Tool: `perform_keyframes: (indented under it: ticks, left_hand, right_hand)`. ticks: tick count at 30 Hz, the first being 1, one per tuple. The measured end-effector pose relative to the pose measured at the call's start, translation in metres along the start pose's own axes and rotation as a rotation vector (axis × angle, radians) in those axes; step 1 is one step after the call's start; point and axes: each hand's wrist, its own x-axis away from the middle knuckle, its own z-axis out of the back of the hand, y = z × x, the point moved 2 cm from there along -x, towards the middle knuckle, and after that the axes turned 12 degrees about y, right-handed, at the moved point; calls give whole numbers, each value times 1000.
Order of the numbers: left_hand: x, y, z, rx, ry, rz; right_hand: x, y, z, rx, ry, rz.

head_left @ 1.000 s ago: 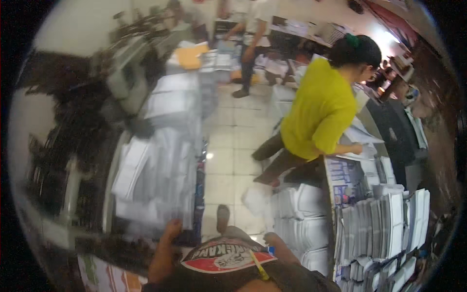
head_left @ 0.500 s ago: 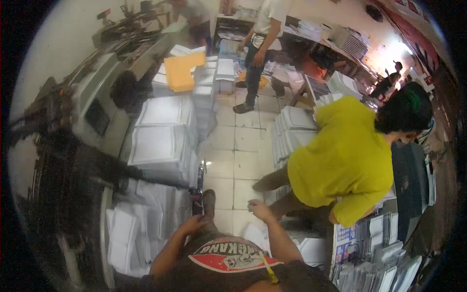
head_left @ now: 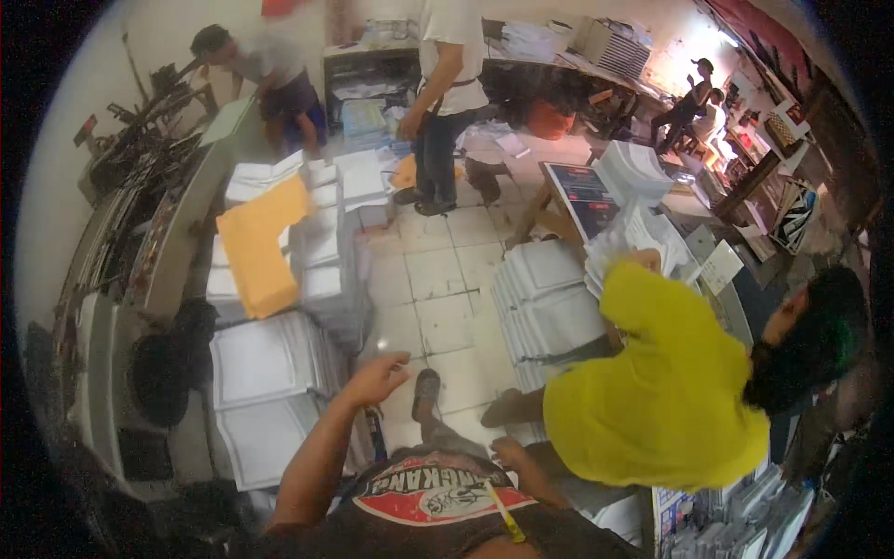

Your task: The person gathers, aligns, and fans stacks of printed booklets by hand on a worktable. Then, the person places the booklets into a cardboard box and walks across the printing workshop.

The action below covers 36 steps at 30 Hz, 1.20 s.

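My left hand [head_left: 377,377] hangs empty with loose, parted fingers just beside the tall stack of flat white printed paper sheets [head_left: 265,359] at my nine o'clock, and my right hand [head_left: 510,454] is low by my hip, empty too as far as I can tell. Nothing is lifted yet; the smooth, square-edged piles stand untouched. An orange-yellow paper wrapper [head_left: 259,244] drapes one stack at eleven o'clock, across pale floor tiles [head_left: 438,279].

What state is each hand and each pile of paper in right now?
Left hand: open, empty, fingers spread, over the floor beside the near white paper stack.
Right hand: low near the torso, empty as far as shows.
Near white paper stack: tall, squared, untouched.
Orange sheets: lying flat on top of a farther stack.
Stack by the person in yellow: neat, untouched.
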Motion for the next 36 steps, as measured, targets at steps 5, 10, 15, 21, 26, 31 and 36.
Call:
perform_keyframes:
  ticks: [5, 10, 15, 21, 26, 31, 36]
  left_hand:
    - [-138, 1, -4, 2, -162, 72]
    - [-202, -36, 12, -39, -179, 163]
    - [-282, -89, 24, -93, -274, 186]
    - [-404, -78, 66, -184, -324, 109]
    - [-483, -110, 88, -66, -195, 134]
    - [-520, -138, 118, -12, -148, 277]
    - [-565, -135, 143, -54, -136, 394]
  right_hand:
    - [-135, -49, 19, 484, 100, 392]
    - [-89, -294, 6, -131, 241, 190]
    - [14, -554, 32, -25, 594, 1142]
    - [39, -757, -1, -34, 656, 1951]
    - [-21, -856, -30, -48, 500, 1965]
    - [-71, -931, -42, -57, 372, 1976]
    - [-129, -992, -29, -64, 245, 1980]
